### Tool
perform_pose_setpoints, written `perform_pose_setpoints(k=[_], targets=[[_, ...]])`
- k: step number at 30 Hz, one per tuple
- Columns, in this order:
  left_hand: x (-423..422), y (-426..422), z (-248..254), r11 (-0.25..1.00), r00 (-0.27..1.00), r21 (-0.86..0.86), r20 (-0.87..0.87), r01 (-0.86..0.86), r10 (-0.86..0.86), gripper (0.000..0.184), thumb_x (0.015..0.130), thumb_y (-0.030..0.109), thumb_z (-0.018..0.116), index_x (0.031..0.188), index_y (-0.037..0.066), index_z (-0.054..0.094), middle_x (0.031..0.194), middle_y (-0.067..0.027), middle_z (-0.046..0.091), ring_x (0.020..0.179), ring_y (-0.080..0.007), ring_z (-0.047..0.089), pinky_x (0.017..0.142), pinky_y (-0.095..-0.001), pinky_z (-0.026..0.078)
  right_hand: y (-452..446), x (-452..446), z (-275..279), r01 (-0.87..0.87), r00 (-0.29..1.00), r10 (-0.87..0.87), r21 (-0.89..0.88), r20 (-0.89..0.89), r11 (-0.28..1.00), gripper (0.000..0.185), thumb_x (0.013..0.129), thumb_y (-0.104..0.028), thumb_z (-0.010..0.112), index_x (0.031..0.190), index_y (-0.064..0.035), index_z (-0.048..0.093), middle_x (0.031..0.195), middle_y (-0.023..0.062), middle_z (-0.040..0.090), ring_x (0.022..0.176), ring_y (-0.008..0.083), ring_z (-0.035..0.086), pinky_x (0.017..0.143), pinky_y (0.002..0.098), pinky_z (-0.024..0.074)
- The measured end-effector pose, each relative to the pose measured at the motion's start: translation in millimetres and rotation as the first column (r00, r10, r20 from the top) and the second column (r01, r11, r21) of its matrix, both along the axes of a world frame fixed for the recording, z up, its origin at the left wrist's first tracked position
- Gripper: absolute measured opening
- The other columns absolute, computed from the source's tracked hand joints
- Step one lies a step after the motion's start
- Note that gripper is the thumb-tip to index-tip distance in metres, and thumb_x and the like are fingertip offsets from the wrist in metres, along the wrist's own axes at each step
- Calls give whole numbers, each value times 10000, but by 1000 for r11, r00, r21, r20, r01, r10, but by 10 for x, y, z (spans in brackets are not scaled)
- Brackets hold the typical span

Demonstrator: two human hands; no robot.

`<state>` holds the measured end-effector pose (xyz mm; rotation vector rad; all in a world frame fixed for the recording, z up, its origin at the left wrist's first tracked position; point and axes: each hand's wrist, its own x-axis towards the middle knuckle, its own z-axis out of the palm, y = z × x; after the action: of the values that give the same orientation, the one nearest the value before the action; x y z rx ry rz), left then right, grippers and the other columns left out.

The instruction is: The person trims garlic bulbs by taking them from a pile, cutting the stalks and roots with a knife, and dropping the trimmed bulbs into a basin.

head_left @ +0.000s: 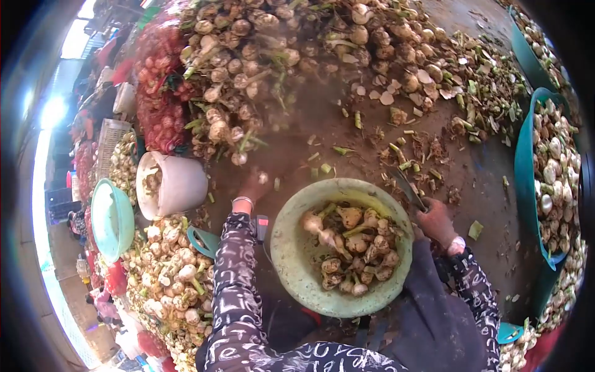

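My right hand (437, 222) is closed round the handle of a knife (409, 191), its blade slanting up and left over the dirt-covered surface. My left hand (253, 187) is reached forward at the left, with a small pale bulb (263, 178) at its fingertips; the fingers themselves are blurred. Between my arms a pale green basin (289, 251) rests at my lap, holding several dirty garlic bulbs (356, 245) with stem stubs. Beyond my left hand lies a large heap of garlic with stems (248, 56).
A whitish bucket (186, 186) lies tipped at the left, near a light green basin (113, 220) and a garlic pile (173, 279). Red net sacks (160, 93) stand behind. Teal containers (527, 161) of garlic line the right; cut stems and skins (483, 80) litter the surface.
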<state>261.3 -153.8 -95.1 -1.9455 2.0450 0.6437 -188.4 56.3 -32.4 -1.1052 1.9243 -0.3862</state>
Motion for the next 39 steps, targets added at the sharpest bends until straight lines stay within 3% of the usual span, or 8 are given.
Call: perform_pose_setpoints(k=[4, 12, 24, 26, 28, 30, 36, 39], targets=[[-514, 139, 215, 860, 213, 497, -833, -120, 511, 520, 807, 157, 668, 1271, 62, 454, 1052, -80, 616, 932, -155, 582, 818, -317, 492, -159, 121, 339, 22, 999, -28, -145, -40, 989, 361, 777, -320, 616, 1033, -68, 651, 896, 196, 660, 855, 367, 630, 754, 414, 493], [-2009, 1017, 1172, 970, 452, -88, -873, 225, -184, 426, 801, 216, 708, 1144, 21, 548, 1095, -69, 598, 955, -159, 580, 819, -298, 487, -302, 425, 1055, -294, 956, 255, -461, -146, 837, 232, 740, -264, 677, 775, -70, 554, 698, 149, 606, 727, 329, 628, 620, 403, 487], [-2572, 1546, 1394, 968, 564, 248, -804, 26, 191, 395, 741, 79, 728, 1092, 16, 557, 962, -62, 627, 832, -131, 590, 731, -273, 496, -159, 120, 173, -233, 951, 148, -310, -273, 922, 251, 738, -270, 649, 846, -55, 574, 734, 183, 610, 733, 354, 619, 643, 446, 489], [-2632, 1856, 1702, 999, -75, -22, -997, 27, -20, 536, 720, 57, 741, 1195, 19, 495, 1024, -75, 601, 895, -153, 593, 769, -262, 497, -125, -421, -139, -69, 958, 78, 40, -278, 997, 291, 765, -294, 631, 867, -25, 589, 792, 231, 622, 797, 373, 628, 675, 443, 497], [-2496, 1729, 1758, 902, 134, -405, -895, 150, -425, 669, 706, 78, 766, 1274, 25, 417, 1089, -91, 569, 971, -182, 587, 828, -275, 507, -1, -566, 185, 166, 944, -206, -169, -257, 972, 306, 781, -312, 624, 891, -26, 610, 861, 238, 632, 856, 387, 622, 695, 442, 498], [-2508, 1639, 1628, 842, 32, 533, -846, 87, 532, 695, 707, 108, 780, 1282, 23, 399, 1099, -91, 560, 1001, -195, 581, 873, -316, 516, 49, -512, 348, 145, 943, -188, -170, -274, 975, 288, 785, -308, 622, 893, -41, 622, 857, 223, 636, 854, 382, 623, 697, 438, 495], [-2518, 1359, 1251, 978, 427, -189, -880, 86, -208, 537, 803, 208, 717, 1246, 56, 455, 1093, -75, 572, 917, -165, 602, 798, -266, 529, 94, -46, 437, 92, 996, -90, -229, 18, 969, 273, 782, -303, 610, 922, -71, 644, 856, 196, 644, 859, 382, 613, 734, 439, 480], [-2499, 1378, 1204, 947, -63, 231, -973, -222, 223, 352, 817, 179, 689, 1103, 51, 528, 1036, -63, 579, 831, -176, 625, 761, -260, 529, 41, -22, 404, 186, 978, -154, -264, 140, 946, 274, 779, -308, 602, 914, -73, 643, 839, 199, 644, 837, 387, 611, 738, 440, 478]])
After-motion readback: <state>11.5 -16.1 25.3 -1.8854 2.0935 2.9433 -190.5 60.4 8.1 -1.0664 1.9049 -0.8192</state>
